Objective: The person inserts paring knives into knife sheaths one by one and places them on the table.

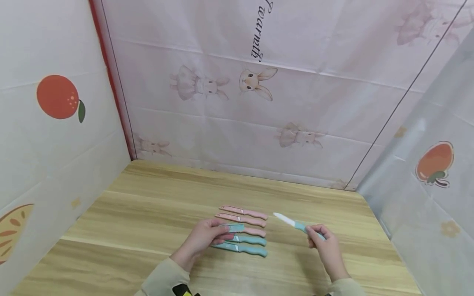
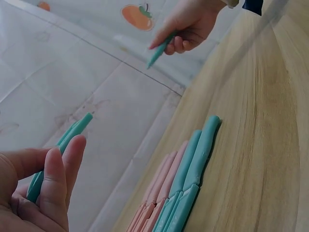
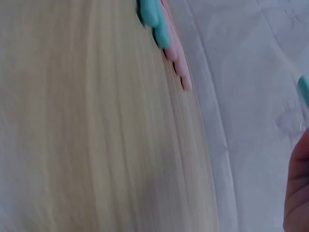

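Observation:
My right hand grips the teal handle of a small knife, its white blade bare and pointing left. In my left hand a teal knife sheath is pinched between thumb and fingers, apart from the blade. Below the left hand, sheathed knives lie side by side on the table: pink ones at the back, such as the farthest pink knife, and teal ones in front, such as the nearest teal knife. The left hand hides part of the nearer sheaths. Only the right hand's edge shows in the right wrist view.
The wood-grain table runs back to a pale curtain printed with rabbits. A left side panel and a right side panel, both printed with fruit, flank the table.

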`<state>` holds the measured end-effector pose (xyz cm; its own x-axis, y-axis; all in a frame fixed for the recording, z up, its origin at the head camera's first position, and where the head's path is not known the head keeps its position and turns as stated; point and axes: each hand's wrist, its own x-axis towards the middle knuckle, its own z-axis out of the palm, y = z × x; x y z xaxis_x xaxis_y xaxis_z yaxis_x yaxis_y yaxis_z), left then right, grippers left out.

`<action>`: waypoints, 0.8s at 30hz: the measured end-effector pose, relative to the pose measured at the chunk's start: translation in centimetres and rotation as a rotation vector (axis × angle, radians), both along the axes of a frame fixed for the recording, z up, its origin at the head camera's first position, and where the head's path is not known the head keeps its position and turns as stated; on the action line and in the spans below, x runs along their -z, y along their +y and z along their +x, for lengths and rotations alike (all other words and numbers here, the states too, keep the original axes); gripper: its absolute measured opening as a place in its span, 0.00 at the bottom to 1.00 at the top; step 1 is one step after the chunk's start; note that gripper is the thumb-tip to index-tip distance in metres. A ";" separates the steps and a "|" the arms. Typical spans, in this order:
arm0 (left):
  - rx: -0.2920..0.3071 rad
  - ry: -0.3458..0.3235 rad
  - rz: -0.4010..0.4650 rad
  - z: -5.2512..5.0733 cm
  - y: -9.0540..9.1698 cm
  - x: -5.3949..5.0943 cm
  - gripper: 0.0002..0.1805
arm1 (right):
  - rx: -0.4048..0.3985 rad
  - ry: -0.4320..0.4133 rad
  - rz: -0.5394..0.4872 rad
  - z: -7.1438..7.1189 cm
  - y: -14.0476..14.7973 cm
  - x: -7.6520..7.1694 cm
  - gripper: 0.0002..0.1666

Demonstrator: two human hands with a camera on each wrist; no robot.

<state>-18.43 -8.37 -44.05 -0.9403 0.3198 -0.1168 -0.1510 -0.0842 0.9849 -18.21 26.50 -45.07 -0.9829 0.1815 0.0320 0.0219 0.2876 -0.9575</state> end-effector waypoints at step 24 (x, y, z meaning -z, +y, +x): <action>0.136 -0.016 -0.004 0.2 -0.3 -0.3 0.21 | -0.168 0.092 0.073 1.7 -5.0 -1.4 0.10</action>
<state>-18.19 -8.65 -43.70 -0.8862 0.4440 -0.1326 -0.1760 -0.0580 0.9827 -16.53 21.47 -43.71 -0.9915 0.0096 0.1300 -0.1185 0.3488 -0.9297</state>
